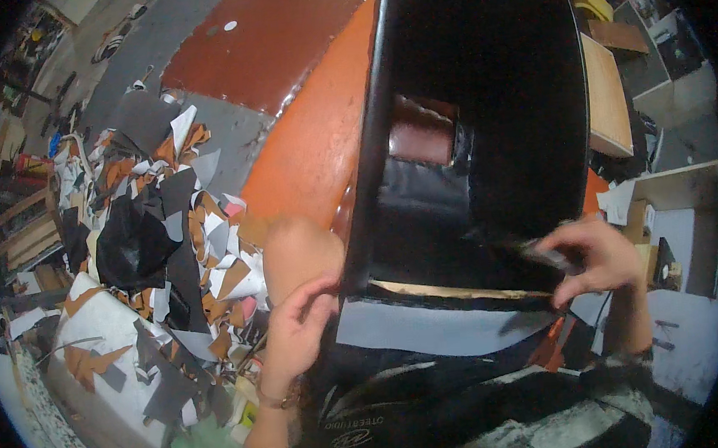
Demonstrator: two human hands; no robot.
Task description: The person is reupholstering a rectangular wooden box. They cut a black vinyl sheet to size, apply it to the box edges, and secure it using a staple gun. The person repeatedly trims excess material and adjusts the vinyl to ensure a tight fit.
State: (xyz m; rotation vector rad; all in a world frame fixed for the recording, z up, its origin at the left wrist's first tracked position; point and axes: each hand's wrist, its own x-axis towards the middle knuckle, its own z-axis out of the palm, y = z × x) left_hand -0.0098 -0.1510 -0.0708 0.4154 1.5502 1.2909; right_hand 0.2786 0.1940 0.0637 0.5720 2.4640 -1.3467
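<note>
A black leather-like covered panel (488, 40) stands before me, with a brown inset patch (419, 132). Along its lower edge run a pale exposed strip (451, 289) and a light grey band (437, 331). My left hand (299, 324) has its fingers curled at the panel's left edge, beside a blurred skin-coloured shape (298, 249) that I cannot make out. My right hand (590, 258), fingers curled, is at the lower right of the panel, with something small, grey and blurred at its fingertips.
Piled leather and paper scraps (147, 226) fill the left, around a white padded block (97, 342). Behind are an orange sheet (303, 145) and a brown panel (246, 32). At right stand a wooden board (604, 99) and an open box (707, 200).
</note>
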